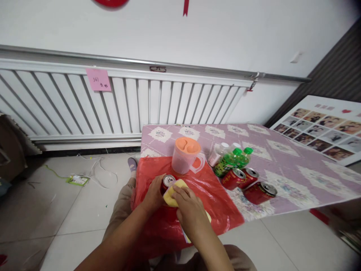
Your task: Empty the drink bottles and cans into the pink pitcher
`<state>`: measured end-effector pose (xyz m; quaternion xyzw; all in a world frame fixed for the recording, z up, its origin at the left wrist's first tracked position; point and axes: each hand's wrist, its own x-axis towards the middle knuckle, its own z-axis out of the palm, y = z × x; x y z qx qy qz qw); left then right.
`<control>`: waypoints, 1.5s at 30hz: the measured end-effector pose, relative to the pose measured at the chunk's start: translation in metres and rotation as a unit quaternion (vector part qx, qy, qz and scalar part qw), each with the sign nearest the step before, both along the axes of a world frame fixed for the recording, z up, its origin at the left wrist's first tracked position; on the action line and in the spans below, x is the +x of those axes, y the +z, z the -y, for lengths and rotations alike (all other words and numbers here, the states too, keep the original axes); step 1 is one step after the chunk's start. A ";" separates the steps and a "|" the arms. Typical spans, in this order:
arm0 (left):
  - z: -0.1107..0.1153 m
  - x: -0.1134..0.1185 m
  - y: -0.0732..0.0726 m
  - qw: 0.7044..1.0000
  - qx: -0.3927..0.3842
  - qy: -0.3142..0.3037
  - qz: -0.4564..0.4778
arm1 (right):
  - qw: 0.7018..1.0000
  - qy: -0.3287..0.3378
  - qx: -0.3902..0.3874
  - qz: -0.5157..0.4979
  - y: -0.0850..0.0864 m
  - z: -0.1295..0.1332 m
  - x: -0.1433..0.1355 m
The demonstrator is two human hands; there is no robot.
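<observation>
My left hand (153, 195) is wrapped round a dark red drink can (168, 181) that stands over a red plastic sheet (222, 210). A yellow cloth (172, 195) is pressed to the can's near side by my right hand (190, 210), and its lower part hangs out below the palm. Just behind the can stands a clear pitcher (182, 162) with an orange lid. The can's lower half is hidden by the hands and cloth.
On the flowered tablecloth (254, 131), to the right, stand several red cans (260, 192), green-labelled bottles (225, 163) and white-capped bottles (216, 153). A white radiator (169, 99) runs along the wall behind. A photo board (316, 99) leans at the far right.
</observation>
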<state>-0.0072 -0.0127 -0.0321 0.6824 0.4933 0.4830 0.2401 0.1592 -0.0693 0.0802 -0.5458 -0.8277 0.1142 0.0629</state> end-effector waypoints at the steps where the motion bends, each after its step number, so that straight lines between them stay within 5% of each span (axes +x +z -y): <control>1: 0.000 0.000 0.000 1.000 0.005 0.001 -0.001 | 1.000 0.008 0.000 -0.017 0.002 0.002 0.003; 9: -0.002 0.003 0.001 1.000 -0.007 0.005 0.004 | 0.994 -0.082 0.063 -0.029 -0.007 -0.009 -0.008; 14: 0.000 -0.001 0.001 1.000 -0.009 0.008 0.001 | 0.997 -0.057 0.041 -0.025 -0.019 0.005 -0.022; 21: -0.002 -0.002 -0.008 1.000 0.006 0.007 -0.001 | 0.996 -0.027 0.023 -0.080 -0.001 0.017 -0.003; 26: -0.001 0.002 -0.001 1.000 0.001 0.005 0.004 | 0.989 -0.109 0.096 -0.037 0.010 -0.016 0.001; 33: -0.003 0.003 0.003 1.000 -0.024 0.001 0.018 | 0.993 -0.046 0.091 0.063 0.004 -0.054 -0.018; 40: -0.002 0.003 0.002 1.000 -0.026 0.014 -0.002 | 0.993 -0.025 0.078 0.084 0.009 -0.046 -0.008; 45: -0.002 0.002 0.002 1.000 -0.024 0.012 0.003 | 0.990 -0.099 0.091 0.046 0.009 -0.035 0.001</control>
